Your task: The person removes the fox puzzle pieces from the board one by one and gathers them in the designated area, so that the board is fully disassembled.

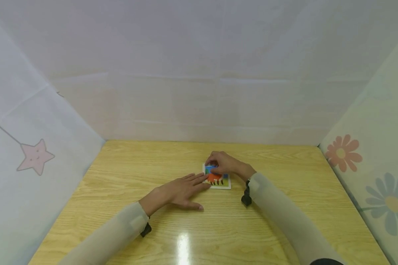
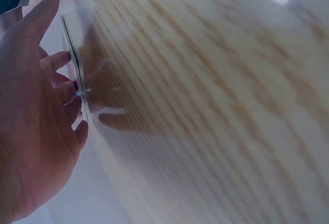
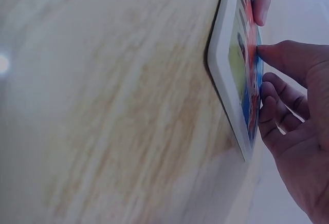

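Left hand: fingers out straight, thumb spread wide; its fingertips rested at the left side of the picture board, and it gripped nothing that I could see.

Picture board: sat on the wooden table, about midway between the table's left and right edges and well short of its far edge. Its white rim framed a red-orange figure on green and blue.

Handling: it looked thin, light and stiff to me, probably card or thin wood, hardly fragile. Smooth as it seemed, it would likely skid on the glossy tabletop unless steadied.

Best hold: by the white rim, I judged; the near right corner was bare of fingers and offered a clean pinch.

Right hand: came over the board's far part, fingers bent, thumb and fingertips narrowly apart and touching the picture. Whether they pinched a loose piece, I could not tell.

Far edge of the table: met a pale hanging cloth, with a pink star on the left-hand cloth and printed flowers on the right.
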{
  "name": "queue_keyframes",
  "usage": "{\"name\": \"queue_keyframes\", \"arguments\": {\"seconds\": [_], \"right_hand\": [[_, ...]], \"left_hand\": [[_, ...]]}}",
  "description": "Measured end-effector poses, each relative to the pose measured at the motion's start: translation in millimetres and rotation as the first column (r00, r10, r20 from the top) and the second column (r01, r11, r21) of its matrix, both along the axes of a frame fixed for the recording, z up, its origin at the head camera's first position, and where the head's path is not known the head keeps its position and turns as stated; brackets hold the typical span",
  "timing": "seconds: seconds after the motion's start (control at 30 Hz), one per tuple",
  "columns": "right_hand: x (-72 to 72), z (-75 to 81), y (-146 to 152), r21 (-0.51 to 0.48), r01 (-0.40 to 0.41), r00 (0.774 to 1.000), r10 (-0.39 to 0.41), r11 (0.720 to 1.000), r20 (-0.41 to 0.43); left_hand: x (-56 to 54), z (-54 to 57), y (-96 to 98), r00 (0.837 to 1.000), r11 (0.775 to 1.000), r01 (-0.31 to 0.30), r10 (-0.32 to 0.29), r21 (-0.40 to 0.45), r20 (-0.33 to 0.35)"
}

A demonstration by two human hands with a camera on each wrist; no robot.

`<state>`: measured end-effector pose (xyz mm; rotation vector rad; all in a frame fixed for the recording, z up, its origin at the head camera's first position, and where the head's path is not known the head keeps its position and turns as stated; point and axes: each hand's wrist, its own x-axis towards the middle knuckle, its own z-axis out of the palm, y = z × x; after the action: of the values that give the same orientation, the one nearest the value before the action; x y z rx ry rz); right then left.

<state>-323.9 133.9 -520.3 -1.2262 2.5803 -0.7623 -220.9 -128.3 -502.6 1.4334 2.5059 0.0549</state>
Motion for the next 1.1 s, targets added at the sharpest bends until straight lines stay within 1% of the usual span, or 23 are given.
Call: {"name": "queue_keyframes", "arguments": {"seconds": [0.23,0.37,0.53,0.83,1.1], "right_hand": [[-0.2,6.8,-1,0.013,-0.023,1.000,0.023,1.000,0.014],[-1.5,10.2,-2,0.042,-0.044,0.999,0.044,0.998,0.001],[-4.9,11.5,-4,0.075,-0.064,0.998,0.064,0.995,-0.004],[-7.9,15.8,-3,0.080,-0.077,0.997,0.077,0.994,0.006],[-8.6,16.6,-5,0.071,-0.079,0.995,0.075,0.994,0.059]], "left_hand": [[-1.9,0.6,0.8,1.000,0.999,0.012,-0.013,-0.033,-0.023],[-2.8,1.0,1.3,0.999,0.998,0.020,-0.022,-0.057,-0.036],[-1.9,3.1,1.2,0.999,0.997,0.015,-0.017,-0.076,-0.029],[-3.3,1.5,0.5,0.999,0.997,0.019,-0.021,-0.071,-0.031],[-0.5,2.6,1.8,1.000,0.998,0.004,-0.005,-0.067,-0.024]]}}
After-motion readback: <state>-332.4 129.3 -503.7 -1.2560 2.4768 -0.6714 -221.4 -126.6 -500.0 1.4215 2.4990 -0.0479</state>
